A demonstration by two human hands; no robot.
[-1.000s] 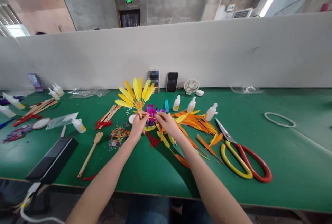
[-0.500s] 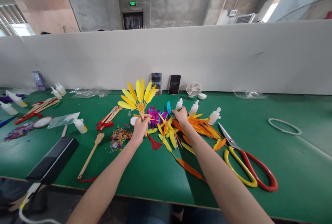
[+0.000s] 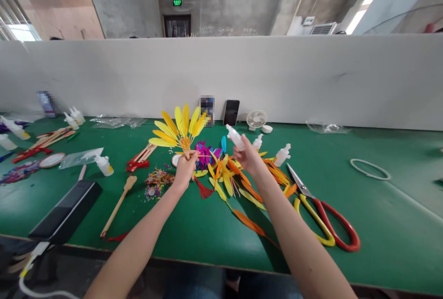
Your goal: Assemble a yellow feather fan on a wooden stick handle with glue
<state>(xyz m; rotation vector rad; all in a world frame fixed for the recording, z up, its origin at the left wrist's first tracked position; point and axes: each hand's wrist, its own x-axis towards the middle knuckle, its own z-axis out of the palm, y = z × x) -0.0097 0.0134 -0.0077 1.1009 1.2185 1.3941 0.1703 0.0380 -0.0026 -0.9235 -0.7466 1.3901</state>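
My left hand [image 3: 185, 170] is closed round the handle of a feather fan [image 3: 182, 126], whose yellow feathers spread upward; a red tassel [image 3: 203, 189] hangs below that hand. In my right hand [image 3: 247, 155] is a white squeeze bottle [image 3: 235, 137], tilted with its nozzle up and to the left, above the table. Beneath and between the hands lie loose yellow feathers [image 3: 227, 182], orange feathers [image 3: 247, 222] and a purple bundle [image 3: 206, 153]. A blue feather [image 3: 223, 143] shows just left of the right hand.
Large scissors [image 3: 311, 202] lie open at right, near another white bottle [image 3: 283, 155]. A phone [image 3: 231, 113] and small fan [image 3: 256, 119] stand along the white partition [image 3: 294, 77]. Beads [image 3: 157, 181], a wooden stick [image 3: 117, 206] and a black power bank [image 3: 65, 211] occupy the left.
My right hand has lifted the squeeze bottle off the table and tilted it leftward. My left hand still holds the feather fan; the whole view has shifted slightly.
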